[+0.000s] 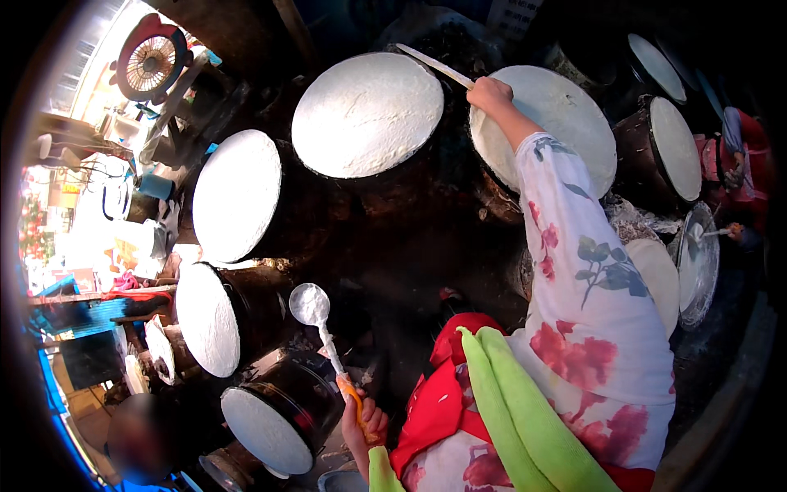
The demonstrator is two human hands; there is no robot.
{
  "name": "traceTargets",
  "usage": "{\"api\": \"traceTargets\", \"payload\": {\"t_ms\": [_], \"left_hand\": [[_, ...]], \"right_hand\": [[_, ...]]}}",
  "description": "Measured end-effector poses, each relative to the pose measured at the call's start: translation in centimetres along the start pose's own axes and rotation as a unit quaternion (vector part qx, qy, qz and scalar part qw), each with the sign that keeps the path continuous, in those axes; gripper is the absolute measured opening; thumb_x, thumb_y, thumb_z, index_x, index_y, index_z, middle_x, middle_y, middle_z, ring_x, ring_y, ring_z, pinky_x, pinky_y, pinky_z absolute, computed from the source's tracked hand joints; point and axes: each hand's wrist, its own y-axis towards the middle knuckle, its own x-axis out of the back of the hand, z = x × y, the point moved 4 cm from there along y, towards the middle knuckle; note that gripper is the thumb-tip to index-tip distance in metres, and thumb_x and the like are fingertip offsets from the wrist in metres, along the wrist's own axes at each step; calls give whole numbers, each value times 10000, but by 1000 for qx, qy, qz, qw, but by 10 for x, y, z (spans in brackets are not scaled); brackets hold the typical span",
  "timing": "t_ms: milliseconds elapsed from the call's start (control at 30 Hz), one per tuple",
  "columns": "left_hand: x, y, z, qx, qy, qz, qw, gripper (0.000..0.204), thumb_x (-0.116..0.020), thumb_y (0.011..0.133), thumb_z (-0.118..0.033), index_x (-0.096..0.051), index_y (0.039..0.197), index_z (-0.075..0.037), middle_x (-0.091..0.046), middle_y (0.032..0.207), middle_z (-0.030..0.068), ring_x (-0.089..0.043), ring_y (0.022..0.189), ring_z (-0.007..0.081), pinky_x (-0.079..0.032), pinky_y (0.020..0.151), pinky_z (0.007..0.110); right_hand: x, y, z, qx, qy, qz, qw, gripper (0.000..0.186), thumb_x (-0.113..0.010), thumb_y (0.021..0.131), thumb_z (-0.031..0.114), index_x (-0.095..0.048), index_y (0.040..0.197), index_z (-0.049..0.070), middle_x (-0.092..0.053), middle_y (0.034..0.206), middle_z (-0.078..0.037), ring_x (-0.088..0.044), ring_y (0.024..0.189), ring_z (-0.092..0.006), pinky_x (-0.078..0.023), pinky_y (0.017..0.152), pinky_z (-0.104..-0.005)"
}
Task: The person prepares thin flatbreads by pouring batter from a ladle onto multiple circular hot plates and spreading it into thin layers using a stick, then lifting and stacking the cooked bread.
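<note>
My left hand (366, 420), low in the middle, is closed round the orange handle of a ladle (311, 304). The ladle's round bowl points away from me and is coated with something white. Up ahead, my right hand (490, 93) grips one end of a long, thin, pale stick (433, 65), which reaches leftward. This hand is over the edge of a round griddle (566, 123) covered with a white layer, and my sleeve hides part of it. Left of it is another white-coated griddle (367, 115), near the stick's far end. I cannot tell whether the stick touches either one.
More white-topped griddles on dark drums curve round me: left (238, 195), lower left (266, 430) and right (675, 148). A fan (151, 64) stands at the far left. At the right edge, another person's hand (735, 232) holds a utensil over a round pan (697, 262).
</note>
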Motion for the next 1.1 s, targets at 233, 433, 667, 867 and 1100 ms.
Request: {"api": "traceTargets", "payload": {"t_ms": [233, 433, 667, 867, 1100], "left_hand": [[1, 13, -1, 5, 15, 21, 1000, 286, -389, 1011, -310, -483, 1121, -63, -380, 620, -9, -351, 429, 74, -314, 427, 229], [16, 18, -2, 29, 14, 19, 999, 266, -378, 1012, -303, -508, 1095, -86, -376, 617, 9, -325, 410, 96, -298, 405, 248], [22, 17, -9, 83, 99, 55, 990, 243, -421, 1001, -309, -522, 1053, -94, -357, 596, -14, -315, 415, 86, -290, 407, 238], [32, 3, -13, 122, 160, 95, 975, 237, -442, 994, -316, -526, 1036, -98, -346, 587, -24, -303, 421, 77, -279, 411, 230], [47, -17, -3, 150, 233, 128, 952, 233, -479, 981, -293, -537, 1023, -72, -369, 585, -31, -311, 405, 65, -275, 381, 202]], "right_hand": [[43, -7, -17, -37, 44, -19, 998, 357, -590, 769, 246, -696, 1075, 95, -670, 1111, -120, -635, 1044, -276, -505, 845, -378], [119, -23, -106, -63, 168, -110, 978, 351, -568, 761, 304, -689, 928, 19, -691, 837, -143, -666, 817, -309, -499, 732, -402], [212, -108, -206, 17, 530, -266, 805, 259, -626, 793, 238, -529, 616, 77, -446, 513, 22, -378, 364, -91, -238, 370, -281], [278, -299, -302, -26, 613, -446, 651, 187, -657, 785, 228, -590, 752, 57, -485, 532, 6, -441, 395, -101, -330, 389, -268], [226, -568, -430, -162, 634, -573, 493, 343, -645, 789, 218, -617, 1063, 14, -624, 958, -81, -599, 886, -207, -479, 767, -347]]}}
